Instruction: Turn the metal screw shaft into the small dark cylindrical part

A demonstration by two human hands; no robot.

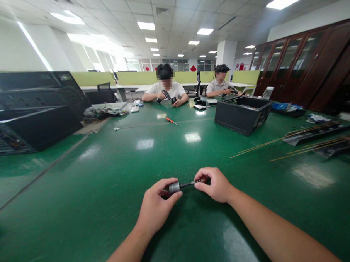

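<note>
Both bare forearms came in from the lower edge and converged toward centre frame, low over the tabletop (pixel 79 197). Left hand (pixel 156 203) was curled, knuckles up, thumb and forefinger closed in a pinch at the inner end, remaining fingers tucked under. Right hand (pixel 213 185) sat just beside it and slightly further out, wrist bent inward, fingers folded, thumb and forefinger tips pressed together and pointing at the left hand. The two hands were near but not touching. Right forearm ran long and diagonal from the lower right corner.

Glossy green counter (pixel 113 180) with black computer cases (pixel 29 114), an open black case (pixel 242 114), a red-handled screwdriver (pixel 171 120), thin rods (pixel 282 141).
</note>
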